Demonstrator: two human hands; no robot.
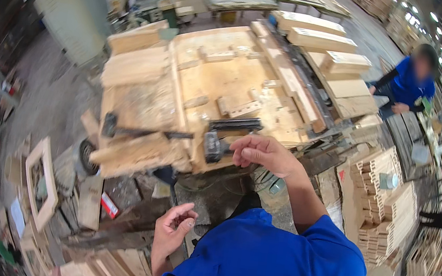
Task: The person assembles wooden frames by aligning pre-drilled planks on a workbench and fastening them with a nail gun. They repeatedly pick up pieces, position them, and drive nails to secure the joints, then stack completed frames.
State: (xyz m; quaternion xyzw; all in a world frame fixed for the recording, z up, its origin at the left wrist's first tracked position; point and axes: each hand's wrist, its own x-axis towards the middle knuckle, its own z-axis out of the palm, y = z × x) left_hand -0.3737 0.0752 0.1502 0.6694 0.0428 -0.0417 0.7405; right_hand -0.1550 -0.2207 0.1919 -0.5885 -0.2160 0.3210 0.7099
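My right hand [263, 153] is closed at the near edge of the wooden work board [228, 86]. Its curled fingers are around the short visible end of a mallet's handle; the worn dark mallet head [213, 147] sits just left of them. Past the mallet lies a black metal bar [236, 124]. Lower and to the left, my left hand [173, 225] hangs in front of my body, fingers loosely bent, thumb apart, nothing visible in it. A hammer [110, 124] with a dark head lies at the board's left side, its handle pointing right.
Wooden blocks [244, 109] lie on the board, and thick beams [323, 40] are stacked beyond its right side. A wooden frame [40, 184] leans at left. Slotted wooden pieces [375, 197] stand at right. A co-worker in blue [412, 79] is at the far right.
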